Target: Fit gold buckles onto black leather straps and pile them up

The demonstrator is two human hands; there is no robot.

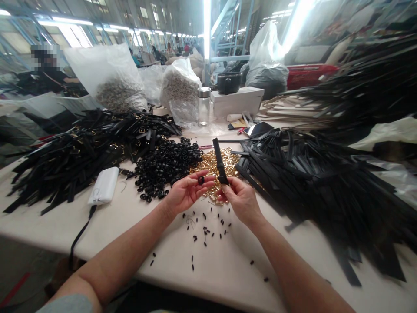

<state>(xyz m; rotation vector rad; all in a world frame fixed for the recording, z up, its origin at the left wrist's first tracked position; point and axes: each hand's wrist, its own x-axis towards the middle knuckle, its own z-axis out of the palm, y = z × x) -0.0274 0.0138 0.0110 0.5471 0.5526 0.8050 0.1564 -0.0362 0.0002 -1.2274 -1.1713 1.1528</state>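
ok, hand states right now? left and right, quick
Left hand: closed on a small black ring, pinched at the fingertips.
Right hand: closed on a black strap, held upright over the gold buckles.

Large factory hall, bright with long fluorescent tubes (71, 20) running deep into the distance. Pale blue steel framing (228, 26) overhead and behind. Cream tabletop (182, 256) stretching across the foreground, near edge at the bottom. Beyond its far edge, bulging clear plastic sacks (107, 78) and a white box (237, 101). At far left, a seated person (48, 74) at another bench. Dark floor with a red stripe (14, 289) at lower left.
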